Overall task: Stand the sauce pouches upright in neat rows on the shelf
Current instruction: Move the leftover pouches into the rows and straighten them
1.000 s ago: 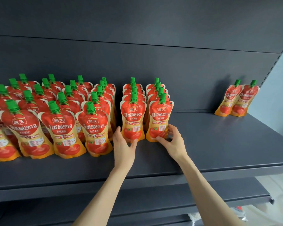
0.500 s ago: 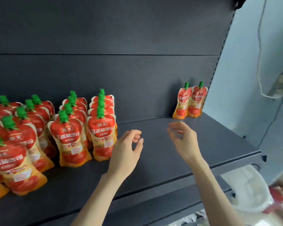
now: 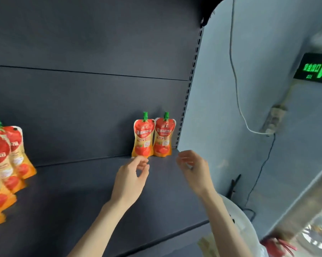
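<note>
At the back of the shelf (image 3: 82,191): we see two pouches (image 3: 143,140) upright, touching.
Left hand (image 3: 130,180): our fingers loosely curled, empty, just before the pouches.
Right hand (image 3: 193,169): curled loosely, empty, near them.

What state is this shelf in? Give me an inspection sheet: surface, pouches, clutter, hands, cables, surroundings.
Surface: dark grey shelf, with a bare stretch in the middle.
Job's things: pair of sauce pouches stands side by side at the back right corner; pouch rows at the left edge, blurred and cut off by the frame.
Clutter: nothing seen.
Hands: left hand and right hand hover in front of the pair, fingers loosely curled, holding nothing.
Cables: white cable and black cable run down the wall on the right.
Surroundings: green lit sign upper right; white plastic object below the shelf.
</note>
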